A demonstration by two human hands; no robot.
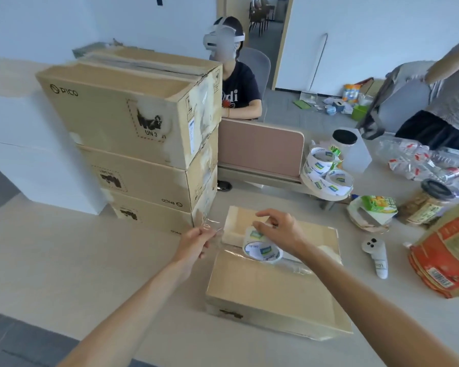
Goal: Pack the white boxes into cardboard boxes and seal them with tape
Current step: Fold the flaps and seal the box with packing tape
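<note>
A flat cardboard box (270, 290) lies on the table in front of me, its near flap closed and its far flap partly open at the far left corner. On its top sits a roll of clear tape (262, 251). My right hand (278, 230) grips the top of the roll. My left hand (196, 241) pinches the free end of the clear tape strip (212, 229), drawn out to the left past the box's edge. No white box is plainly visible inside.
Three stacked cardboard boxes (133, 123) stand at the far left of the table (64, 260). Several spare tape rolls (326, 170), jars, snack bags (448, 250) and a white controller (376, 254) crowd the right. One person sits behind a pink divider (260, 152); another stands at far right.
</note>
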